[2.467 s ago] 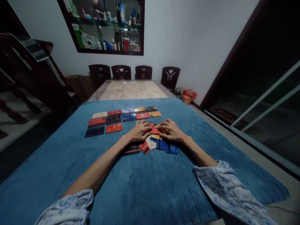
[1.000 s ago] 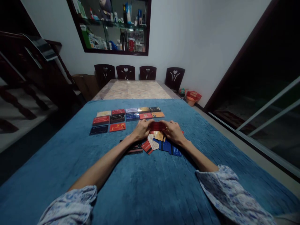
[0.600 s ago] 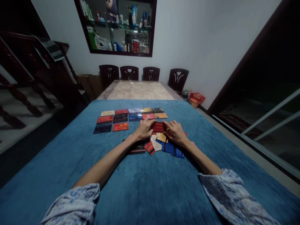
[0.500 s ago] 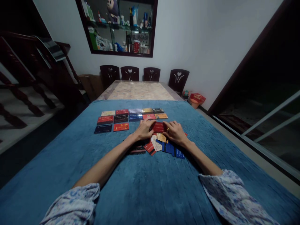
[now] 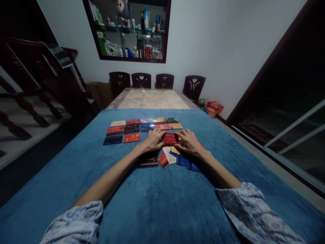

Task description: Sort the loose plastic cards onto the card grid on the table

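Red cards (image 5: 170, 138) now lie flatter, seemingly neater; left hand (image 5: 153, 139) at 9 o'clock and right hand (image 5: 190, 142) at 3 grip them, fingers curled.

No text, brand or number can be read with certainty. The red card (image 5: 170, 138) between the left hand (image 5: 154, 139) and the right hand (image 5: 188, 141) bears lines of pale characters, but they are too small to read. Pale print shows also on the black cards (image 5: 132, 129), and dark small lines on the whitish card (image 5: 169, 155); both are illegible. The orange-red card (image 5: 132, 138) carries yellow marks, which I cannot make out. On the red tub (image 5: 148, 51), the label is too blurred.
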`<action>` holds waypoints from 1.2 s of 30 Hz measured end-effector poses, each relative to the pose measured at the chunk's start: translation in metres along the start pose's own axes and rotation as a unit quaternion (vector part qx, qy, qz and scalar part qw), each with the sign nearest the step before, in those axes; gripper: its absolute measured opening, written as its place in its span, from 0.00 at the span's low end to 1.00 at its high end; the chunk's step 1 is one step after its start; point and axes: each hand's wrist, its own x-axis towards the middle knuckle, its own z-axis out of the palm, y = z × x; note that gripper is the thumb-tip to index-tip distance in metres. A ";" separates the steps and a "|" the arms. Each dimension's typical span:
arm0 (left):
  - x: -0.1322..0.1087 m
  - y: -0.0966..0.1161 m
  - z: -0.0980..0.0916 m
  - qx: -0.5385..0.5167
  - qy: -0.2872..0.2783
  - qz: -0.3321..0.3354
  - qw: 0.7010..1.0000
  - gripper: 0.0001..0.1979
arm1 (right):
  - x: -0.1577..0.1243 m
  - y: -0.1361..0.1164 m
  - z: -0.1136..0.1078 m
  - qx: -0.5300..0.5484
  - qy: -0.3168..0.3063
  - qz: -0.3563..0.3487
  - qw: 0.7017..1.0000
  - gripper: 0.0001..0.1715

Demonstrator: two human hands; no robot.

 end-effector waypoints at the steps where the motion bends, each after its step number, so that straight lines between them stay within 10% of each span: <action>1: -0.002 -0.001 -0.001 0.006 0.001 -0.001 1.000 0.27 | 0.001 -0.001 0.000 -0.001 0.000 -0.002 1.000 0.31; 36: -0.087 -0.075 -0.063 0.045 0.028 -0.124 0.991 0.24 | 0.116 -0.096 -0.001 0.020 -0.122 -0.092 0.988 0.27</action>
